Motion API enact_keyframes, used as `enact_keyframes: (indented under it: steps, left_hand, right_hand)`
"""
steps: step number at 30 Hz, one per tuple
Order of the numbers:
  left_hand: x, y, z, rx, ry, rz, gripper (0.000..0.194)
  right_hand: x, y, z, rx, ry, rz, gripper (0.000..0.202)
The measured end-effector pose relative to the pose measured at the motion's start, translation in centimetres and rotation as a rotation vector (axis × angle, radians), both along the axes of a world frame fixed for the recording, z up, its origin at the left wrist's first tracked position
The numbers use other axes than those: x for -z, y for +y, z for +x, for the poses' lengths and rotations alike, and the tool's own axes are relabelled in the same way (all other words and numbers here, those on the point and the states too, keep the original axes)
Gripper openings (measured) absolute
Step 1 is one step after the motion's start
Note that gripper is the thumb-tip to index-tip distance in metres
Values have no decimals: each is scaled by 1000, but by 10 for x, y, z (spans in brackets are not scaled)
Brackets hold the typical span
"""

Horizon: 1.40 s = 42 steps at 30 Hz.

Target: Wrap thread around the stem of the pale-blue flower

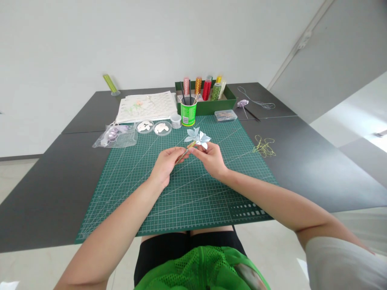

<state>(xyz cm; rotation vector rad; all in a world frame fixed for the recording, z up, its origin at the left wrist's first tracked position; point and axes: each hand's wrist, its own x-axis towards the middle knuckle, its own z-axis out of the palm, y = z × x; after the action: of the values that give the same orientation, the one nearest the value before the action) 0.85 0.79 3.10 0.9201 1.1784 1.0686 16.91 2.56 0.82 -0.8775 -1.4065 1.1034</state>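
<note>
Over the green cutting mat (187,193), my two hands meet on a handmade flower stem with pale blue blossoms (202,138). My left hand (165,163) is closed on the thin green stem, which slants down toward the lower left. My right hand (212,160) pinches the stem just below the blossoms, thumb on top; some of its fingers are hidden behind the flower. A yellowish-green wrapped part of the stem shows between the fingertips.
Behind my hands stand a green can (188,114) with sticks, a green box (208,108) of thread spools, and two dishes (162,128) of white petals. A plastic bag (121,137) and paper sheets (151,106) lie left; tangled green thread (264,146) lies right.
</note>
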Motion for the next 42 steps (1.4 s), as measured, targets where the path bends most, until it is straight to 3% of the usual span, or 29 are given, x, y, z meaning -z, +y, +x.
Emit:
enact_keyframes:
  steps: [8,13,19,24,26,28,30,32,35,38,42]
  left_hand:
    - [-2,1,0,64,-75,-63,15]
    - [-6,1,0,108,-185,-191,19]
    - [-15,0,1,151,-385,-330,31]
    - [-12,2,3,52,-437,-362,25]
    - [-9,3,1,43,-367,-266,18]
    - [-6,3,-3,3,-166,-34,11]
    - [-7,1,-8,-71,169,335,9]
    - [-8,-3,-10,-31,570,700,31]
    - [-8,-7,-12,20,1028,1086,26]
    - [-5,-6,-13,15,1220,1252,20]
    - [-5,-2,-16,7,1293,1335,14]
  right_hand:
    - [10,3,2,20,-52,-45,35]
    - [12,3,0,-25,-16,-45,36]
    - [8,-2,-1,-55,39,-17,56]
    - [5,-2,0,-85,4,-73,30]
    - [2,-1,3,-69,14,-102,32]
    - [-1,1,6,-41,24,-112,37]
    - [-5,3,10,-20,24,-103,38]
    - [-7,4,11,-19,27,-97,33]
    - [-7,5,11,-35,36,-113,32]
    - [-6,4,9,-20,38,-119,35]
    - [-6,3,8,-6,39,-82,44]
